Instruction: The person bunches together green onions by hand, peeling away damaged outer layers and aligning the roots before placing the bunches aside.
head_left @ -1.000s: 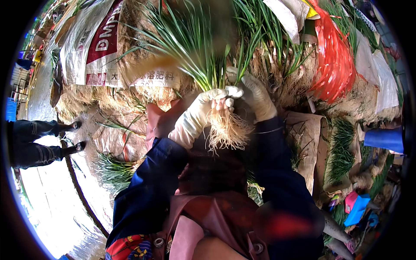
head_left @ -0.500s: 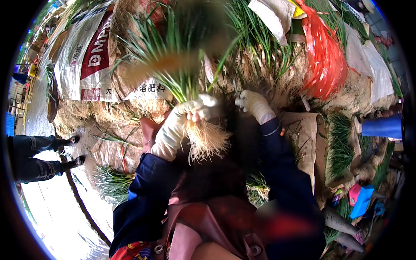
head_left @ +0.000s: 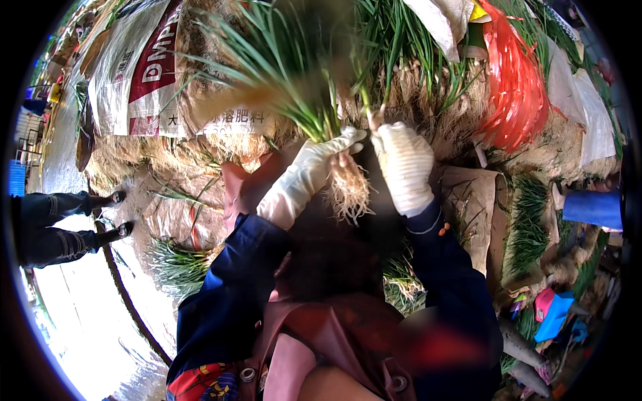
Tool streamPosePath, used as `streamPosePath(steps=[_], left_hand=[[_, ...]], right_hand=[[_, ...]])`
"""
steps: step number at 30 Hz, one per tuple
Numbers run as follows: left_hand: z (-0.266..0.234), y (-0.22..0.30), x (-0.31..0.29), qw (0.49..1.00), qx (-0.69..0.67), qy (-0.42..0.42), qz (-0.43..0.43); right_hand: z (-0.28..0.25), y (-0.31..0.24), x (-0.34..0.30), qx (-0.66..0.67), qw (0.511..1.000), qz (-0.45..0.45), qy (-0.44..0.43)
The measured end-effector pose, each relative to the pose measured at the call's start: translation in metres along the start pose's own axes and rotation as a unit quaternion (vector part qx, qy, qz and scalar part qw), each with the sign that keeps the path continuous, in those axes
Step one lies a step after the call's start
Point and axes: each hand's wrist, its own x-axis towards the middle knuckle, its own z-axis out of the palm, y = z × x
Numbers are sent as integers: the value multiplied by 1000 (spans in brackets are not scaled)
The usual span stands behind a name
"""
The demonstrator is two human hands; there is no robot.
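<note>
Where blur veils leaves (head_left: 275, 61), detail unclear

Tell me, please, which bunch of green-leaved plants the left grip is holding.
The central bunch, its pale roots hanging below the gloved left grip; the bunch beside the left sleeve lies untouched, and another lies right of the brown sheet.

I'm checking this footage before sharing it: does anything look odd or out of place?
Yes, blurred patches: a brownish streak partly across the long-leaved green plant bunch in the white-gloved left hand, and a red smear over the dark-blue right sleeve. Both look softer than their surroundings, perhaps lying near the lens.
</note>
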Motion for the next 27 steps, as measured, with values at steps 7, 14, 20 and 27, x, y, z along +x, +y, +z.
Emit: streamPosePath(steps=[7,14,20,27], left_hand=[[-11,-11,15,992,109,61,11],[-5,-7,11,996,81,2,30],[-2,-4,3,1000,11,-12,12],[-5,-1,3,997,55,61,-9]], right_hand=[[-8,1,6,12,991,-7,-135],[15,62,22,275,958,-37,71],[40,23,12,700,685,153,-129],[43,-3,14,308,940,76,-124]])
